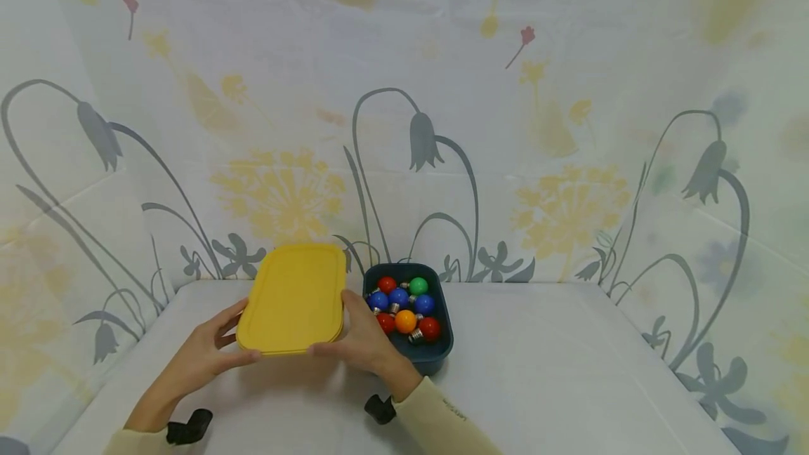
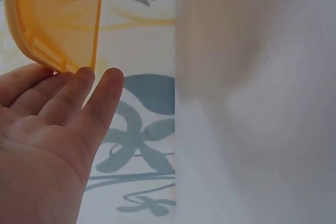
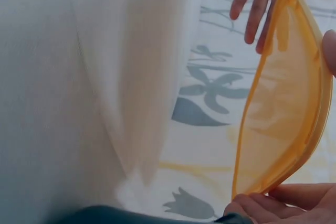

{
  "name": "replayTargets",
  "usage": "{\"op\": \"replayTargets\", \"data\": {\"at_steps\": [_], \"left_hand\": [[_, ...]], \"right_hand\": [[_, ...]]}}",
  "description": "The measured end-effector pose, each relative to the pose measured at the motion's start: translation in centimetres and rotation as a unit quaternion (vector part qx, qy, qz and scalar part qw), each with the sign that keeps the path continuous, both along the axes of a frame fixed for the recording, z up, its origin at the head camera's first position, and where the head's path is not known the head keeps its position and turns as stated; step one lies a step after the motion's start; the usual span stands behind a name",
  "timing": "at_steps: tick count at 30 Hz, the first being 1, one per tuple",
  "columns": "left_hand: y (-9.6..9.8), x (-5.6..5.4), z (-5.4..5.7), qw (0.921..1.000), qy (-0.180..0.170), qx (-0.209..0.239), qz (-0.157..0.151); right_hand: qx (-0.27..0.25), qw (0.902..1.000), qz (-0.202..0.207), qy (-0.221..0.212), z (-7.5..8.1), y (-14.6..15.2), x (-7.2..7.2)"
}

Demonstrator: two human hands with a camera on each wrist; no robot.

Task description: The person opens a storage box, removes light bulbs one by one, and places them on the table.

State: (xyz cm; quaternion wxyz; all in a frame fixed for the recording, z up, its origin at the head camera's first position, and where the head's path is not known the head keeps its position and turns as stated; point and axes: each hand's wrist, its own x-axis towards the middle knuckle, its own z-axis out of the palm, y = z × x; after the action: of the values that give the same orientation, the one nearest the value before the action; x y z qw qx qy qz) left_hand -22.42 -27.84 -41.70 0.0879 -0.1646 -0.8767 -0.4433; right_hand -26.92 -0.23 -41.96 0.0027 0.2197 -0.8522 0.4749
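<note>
A yellow rectangular plastic lid (image 1: 293, 300) is held above the table, left of a dark teal box. My left hand (image 1: 199, 357) grips its left side, thumb at the near corner; in the left wrist view the fingertips (image 2: 84, 77) touch the lid's rim. My right hand (image 1: 366, 343) holds the lid's right side, its thumb at the near right corner. Just behind that hand stands the uncovered box (image 1: 447, 332), partly hidden by it. Inside lie several small coloured light bulbs with screw bases, among them an orange bulb (image 1: 406, 321) and a green bulb (image 1: 418, 286).
A white cloth covers the table (image 1: 537, 364). Behind it hangs a flower-printed curtain (image 1: 404, 216) that also runs along both sides. Each wrist carries a black strap piece (image 1: 189, 428).
</note>
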Motion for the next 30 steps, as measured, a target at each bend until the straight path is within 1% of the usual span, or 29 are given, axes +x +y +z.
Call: {"op": "replayTargets", "data": {"at_steps": [6,11,17,22,30], "left_hand": [[-0.7,0.0,0.0,0.9999,-0.016,-0.002,0.0],[-1.3,0.2,0.0,0.9995,-0.029,-0.013,0.009],[-2.2,0.6,0.4,0.999,-0.039,-0.018,0.014],[-3.0,0.8,0.5,0.9985,-0.05,-0.012,0.016],[-3.7,0.6,0.1,0.9972,-0.07,-0.012,0.022]], "right_hand": [[-0.006,0.9999,-0.007,-0.005,-0.2,-0.8,0.1],[-0.006,0.9999,-0.007,-0.013,-0.2,-1.5,0.2],[-0.015,0.9999,0.0,-0.006,-0.3,-2.5,0.3],[-0.024,0.9997,-0.002,-0.005,-0.7,-3.5,0.3],[-0.033,0.9986,-0.017,-0.038,-1.0,-4.3,0.4]]}}
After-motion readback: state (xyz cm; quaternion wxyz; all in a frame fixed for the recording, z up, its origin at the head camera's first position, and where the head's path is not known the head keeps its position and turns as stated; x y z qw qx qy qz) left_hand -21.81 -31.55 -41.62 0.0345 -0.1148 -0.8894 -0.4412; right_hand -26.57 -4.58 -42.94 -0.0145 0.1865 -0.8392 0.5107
